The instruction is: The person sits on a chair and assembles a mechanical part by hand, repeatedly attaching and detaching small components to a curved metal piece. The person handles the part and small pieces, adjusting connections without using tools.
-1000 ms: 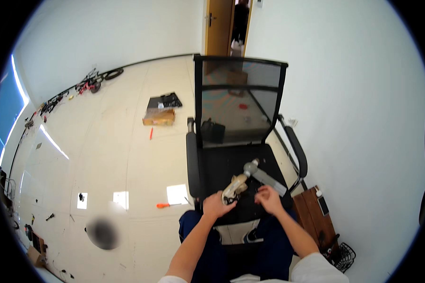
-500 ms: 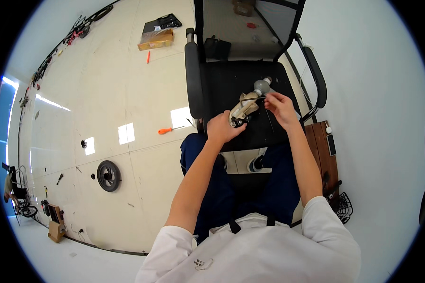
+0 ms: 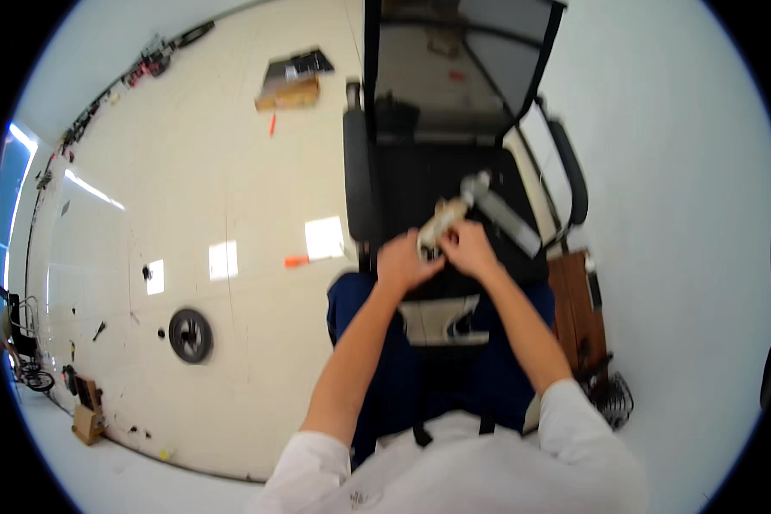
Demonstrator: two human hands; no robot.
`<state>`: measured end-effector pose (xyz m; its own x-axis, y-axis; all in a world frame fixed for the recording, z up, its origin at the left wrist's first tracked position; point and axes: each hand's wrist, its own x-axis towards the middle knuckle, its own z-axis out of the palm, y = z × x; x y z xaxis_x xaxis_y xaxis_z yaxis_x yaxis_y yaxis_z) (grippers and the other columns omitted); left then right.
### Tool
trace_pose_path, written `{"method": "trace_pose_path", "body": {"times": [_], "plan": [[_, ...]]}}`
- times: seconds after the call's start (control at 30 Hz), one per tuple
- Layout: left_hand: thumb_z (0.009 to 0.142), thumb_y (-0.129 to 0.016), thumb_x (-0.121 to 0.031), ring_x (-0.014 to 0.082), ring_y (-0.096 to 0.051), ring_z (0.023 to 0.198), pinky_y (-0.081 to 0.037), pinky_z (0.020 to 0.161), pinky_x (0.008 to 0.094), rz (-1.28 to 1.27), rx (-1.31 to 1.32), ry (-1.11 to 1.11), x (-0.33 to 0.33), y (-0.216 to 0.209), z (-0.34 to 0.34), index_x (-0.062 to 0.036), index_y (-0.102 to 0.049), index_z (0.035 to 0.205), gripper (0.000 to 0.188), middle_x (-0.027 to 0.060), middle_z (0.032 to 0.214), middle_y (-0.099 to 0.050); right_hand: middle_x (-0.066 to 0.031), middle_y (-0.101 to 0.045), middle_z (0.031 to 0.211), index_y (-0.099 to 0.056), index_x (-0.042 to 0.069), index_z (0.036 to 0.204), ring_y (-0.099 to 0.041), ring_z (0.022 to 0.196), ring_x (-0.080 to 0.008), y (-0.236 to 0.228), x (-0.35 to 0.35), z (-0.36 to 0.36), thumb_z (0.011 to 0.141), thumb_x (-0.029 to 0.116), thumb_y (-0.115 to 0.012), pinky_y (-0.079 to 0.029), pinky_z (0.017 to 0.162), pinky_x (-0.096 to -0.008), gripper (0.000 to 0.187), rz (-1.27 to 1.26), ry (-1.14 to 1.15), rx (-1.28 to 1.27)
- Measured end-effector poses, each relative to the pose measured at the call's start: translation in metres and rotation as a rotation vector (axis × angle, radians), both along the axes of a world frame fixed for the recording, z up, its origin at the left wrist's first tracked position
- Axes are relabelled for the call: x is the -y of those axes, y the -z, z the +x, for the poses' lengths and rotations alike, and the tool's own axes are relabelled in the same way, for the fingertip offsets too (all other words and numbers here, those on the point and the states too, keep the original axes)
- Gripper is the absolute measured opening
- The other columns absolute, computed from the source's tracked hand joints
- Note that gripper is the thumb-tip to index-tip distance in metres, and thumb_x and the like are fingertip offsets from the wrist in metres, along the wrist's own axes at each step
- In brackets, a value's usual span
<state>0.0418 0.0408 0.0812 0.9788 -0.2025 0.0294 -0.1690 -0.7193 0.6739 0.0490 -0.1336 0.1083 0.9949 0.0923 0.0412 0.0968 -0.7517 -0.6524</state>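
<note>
Beige part (image 3: pixel 438 227) lies near grey bar (image 3: pixel 509 223), left hand (image 3: pixel 404 264) clasping it, right hand (image 3: pixel 471 250) curled, hold unclear.

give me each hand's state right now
Left hand: closed on the beige part.
Right hand: at that part; whether holding anything, cannot be told.

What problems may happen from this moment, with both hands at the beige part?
The left hand holds the beige part with the right hand close against it, so a pinch is possible. The grey tube points toward the seat's right edge; a knock might push it off. The screwdriver lies on the floor beside the chair, where a foot could slip on it.
</note>
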Motion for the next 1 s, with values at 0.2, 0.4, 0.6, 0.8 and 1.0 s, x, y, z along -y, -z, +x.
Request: {"method": "trace_pose_path", "body": {"times": [0.2, 0.4, 0.6, 0.8, 1.0], "plan": [[0.069, -0.076, -0.059, 0.0336, -0.072, 0.080, -0.058, 0.072, 0.0463, 0.071, -0.019, 0.033, 0.000, -0.006, 0.001, -0.0073, -0.066, 0.099, 0.060, 0.0152, 0.085, -0.073, -0.0187, -0.066, 0.084, -0.067, -0.002, 0.090, -0.066, 0.081, -0.0366, -0.006, 0.007, 0.001, 0.080, 0.011, -0.070, -0.053, 0.073, -0.0435, 0.017, -0.122, -0.160, 0.099], [0.069, -0.075, -0.060, 0.0331, -0.073, 0.080, -0.058, 0.071, 0.0447, 0.063, 0.025, 0.013, -0.003, 0.003, 0.002, -0.0063, -0.065, 0.098, 0.062, 0.0146, 0.085, -0.073, -0.0161, -0.064, 0.083, -0.066, -0.003, 0.085, -0.064, 0.075, -0.0331, -0.017, 0.003, 0.001, 0.080, 0.011, -0.071, -0.052, 0.069, -0.0412, 0.016, -0.007, -0.055, 0.016], [0.069, -0.075, -0.060, 0.0339, -0.072, 0.083, -0.057, 0.073, 0.0451, 0.048, 0.001, 0.001, 0.001, -0.003, 0.000, -0.0067, -0.067, 0.098, 0.061, 0.0165, 0.084, -0.073, -0.0175, -0.068, 0.086, -0.068, 0.000, 0.090, -0.067, 0.083, -0.0359, -0.004, 0.004, -0.001, 0.084, 0.013, -0.068, -0.054, 0.077, -0.0445, 0.014, -0.062, -0.112, 0.055], [0.069, -0.075, -0.059, 0.0355, -0.072, 0.081, -0.057, 0.070, 0.0460, 0.055, 0.026, -0.003, 0.001, -0.003, 0.000, -0.0060, -0.066, 0.096, 0.060, 0.0174, 0.083, -0.072, -0.0172, -0.067, 0.087, -0.066, -0.001, 0.089, -0.066, 0.082, -0.0360, -0.007, -0.001, -0.004, 0.083, 0.015, -0.071, -0.054, 0.073, -0.0448, 0.018, -0.099, -0.027, 0.060], [0.069, -0.076, -0.062, 0.0365, -0.072, 0.082, -0.058, 0.072, 0.0464, 0.030, 0.077, 0.014, 0.002, 0.002, 0.003, -0.0062, -0.065, 0.095, 0.062, 0.0188, 0.083, -0.072, -0.0169, -0.067, 0.098, -0.066, 0.004, 0.095, -0.065, 0.096, -0.0389, 0.002, 0.005, -0.005, 0.086, 0.013, -0.065, -0.053, 0.083, -0.0472, 0.013, -0.098, -0.118, 0.121]]}}
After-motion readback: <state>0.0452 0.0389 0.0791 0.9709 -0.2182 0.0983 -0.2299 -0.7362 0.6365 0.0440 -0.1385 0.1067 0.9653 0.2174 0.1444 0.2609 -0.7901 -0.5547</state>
